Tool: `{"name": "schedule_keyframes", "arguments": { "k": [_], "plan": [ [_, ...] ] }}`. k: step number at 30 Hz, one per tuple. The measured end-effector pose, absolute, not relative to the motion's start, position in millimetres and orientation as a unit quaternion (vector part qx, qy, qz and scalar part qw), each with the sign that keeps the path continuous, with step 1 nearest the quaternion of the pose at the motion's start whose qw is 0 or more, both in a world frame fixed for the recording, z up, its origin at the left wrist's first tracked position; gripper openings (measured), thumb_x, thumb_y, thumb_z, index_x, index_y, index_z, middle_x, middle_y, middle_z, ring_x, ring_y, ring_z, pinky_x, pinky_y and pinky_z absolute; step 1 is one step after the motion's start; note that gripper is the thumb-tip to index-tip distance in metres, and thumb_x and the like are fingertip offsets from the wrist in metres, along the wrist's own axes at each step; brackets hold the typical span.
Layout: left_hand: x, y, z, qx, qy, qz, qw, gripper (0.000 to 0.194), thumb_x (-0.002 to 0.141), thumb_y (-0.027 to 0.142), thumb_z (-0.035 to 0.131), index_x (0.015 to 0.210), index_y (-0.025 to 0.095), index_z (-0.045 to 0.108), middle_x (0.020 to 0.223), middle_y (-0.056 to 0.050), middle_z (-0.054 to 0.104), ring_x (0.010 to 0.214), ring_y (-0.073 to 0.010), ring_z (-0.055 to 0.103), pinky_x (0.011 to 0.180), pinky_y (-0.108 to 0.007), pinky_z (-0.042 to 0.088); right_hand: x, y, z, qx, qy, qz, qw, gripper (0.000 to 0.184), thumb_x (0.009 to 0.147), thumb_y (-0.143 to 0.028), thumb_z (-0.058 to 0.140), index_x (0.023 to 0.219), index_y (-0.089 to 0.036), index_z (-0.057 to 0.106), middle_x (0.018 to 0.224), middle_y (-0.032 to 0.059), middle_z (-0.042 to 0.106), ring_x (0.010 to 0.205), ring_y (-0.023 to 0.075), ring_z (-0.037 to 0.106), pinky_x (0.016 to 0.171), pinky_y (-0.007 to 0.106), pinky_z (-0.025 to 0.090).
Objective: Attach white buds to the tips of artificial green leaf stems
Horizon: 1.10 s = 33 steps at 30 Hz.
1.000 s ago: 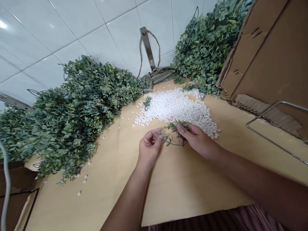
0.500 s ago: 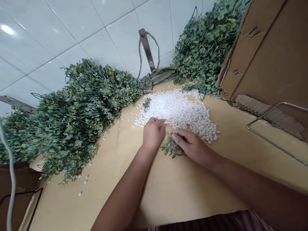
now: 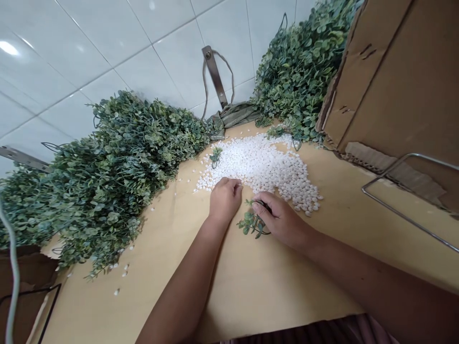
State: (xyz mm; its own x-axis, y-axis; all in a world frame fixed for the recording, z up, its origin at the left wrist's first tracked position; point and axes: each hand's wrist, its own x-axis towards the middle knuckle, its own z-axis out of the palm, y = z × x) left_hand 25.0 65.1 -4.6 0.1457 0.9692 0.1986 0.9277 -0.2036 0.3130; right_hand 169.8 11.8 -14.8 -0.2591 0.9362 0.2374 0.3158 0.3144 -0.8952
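My right hand (image 3: 278,214) pinches an artificial leaf sprig (image 3: 250,223) between thumb and fingers. Its green leaves hang to the left and a dark stem loops under the palm. Beside it, my left hand (image 3: 225,197) rests at the near edge of a heap of small white pieces (image 3: 258,160), with thumb and fingers closed together. Whatever is between those fingertips is hidden or too small to name. A small loose sprig (image 3: 215,156) lies on the left part of the heap.
Large piles of artificial greenery (image 3: 122,177) stand on the left and more greenery (image 3: 297,71) at the back right. A cardboard box (image 3: 405,81) and a bent metal rod (image 3: 405,215) are on the right. Stray white pieces dot the tan table surface (image 3: 172,248). A metal bracket (image 3: 214,76) leans against the tiled wall.
My left fingers, stretched toward the white pieces before, are now drawn in and closed. The right hand keeps the sprig, tilted slightly differently. The whole view has shifted a little.
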Motion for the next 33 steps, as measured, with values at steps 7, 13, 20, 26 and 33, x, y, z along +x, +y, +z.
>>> {"name": "schedule_keyframes", "arguments": {
  "k": [7,13,20,26,33],
  "plan": [
    [27,71,-1,0.736,0.634,0.213,0.103,0.019,0.078,0.016,0.046,0.077,0.019,0.064,0.081,-0.007,0.064,0.077,-0.0200,0.058,0.072,-0.032,0.043,172,12,-11,-0.454,-0.689,0.398,0.401,0.022,0.086,-0.029,0.038,0.067,-0.019,0.045,0.059,-0.0018,0.042,0.058,0.0136,0.042,0.056,0.026,0.034],
    [22,42,9,0.547,0.572,0.410,0.454,0.006,0.069,0.020,0.059,0.072,0.015,0.060,0.064,-0.001,0.063,0.056,-0.0101,0.054,0.059,-0.024,0.045,171,11,-9,-0.451,-0.673,0.425,0.403,0.022,0.085,-0.029,0.037,0.069,-0.019,0.047,0.060,-0.0013,0.043,0.059,0.0135,0.043,0.055,0.026,0.035],
    [17,10,15,0.392,0.520,0.452,0.610,0.022,0.052,0.024,0.077,0.071,0.014,0.069,0.062,0.000,0.064,0.058,-0.0081,0.055,0.059,-0.020,0.044,173,11,-9,-0.444,-0.626,0.505,0.396,0.025,0.083,-0.039,0.041,0.070,-0.019,0.047,0.058,-0.0022,0.042,0.055,0.0120,0.040,0.052,0.025,0.034],
    [15,10,9,0.378,0.495,0.453,0.638,0.020,0.054,0.023,0.077,0.072,0.016,0.072,0.063,0.000,0.066,0.060,-0.0084,0.055,0.065,-0.022,0.045,175,11,-5,-0.446,-0.593,0.553,0.380,0.024,0.077,-0.041,0.048,0.070,-0.018,0.050,0.066,0.0026,0.054,0.063,0.0148,0.051,0.060,0.028,0.041],
    [16,9,4,0.401,0.500,0.433,0.633,0.020,0.056,0.023,0.077,0.075,0.017,0.074,0.068,-0.001,0.069,0.064,-0.0090,0.056,0.068,-0.022,0.045,174,11,-5,-0.471,-0.557,0.561,0.391,0.018,0.072,-0.033,0.054,0.069,-0.015,0.057,0.059,0.0000,0.051,0.054,0.0111,0.047,0.050,0.024,0.039]
  ]
}}
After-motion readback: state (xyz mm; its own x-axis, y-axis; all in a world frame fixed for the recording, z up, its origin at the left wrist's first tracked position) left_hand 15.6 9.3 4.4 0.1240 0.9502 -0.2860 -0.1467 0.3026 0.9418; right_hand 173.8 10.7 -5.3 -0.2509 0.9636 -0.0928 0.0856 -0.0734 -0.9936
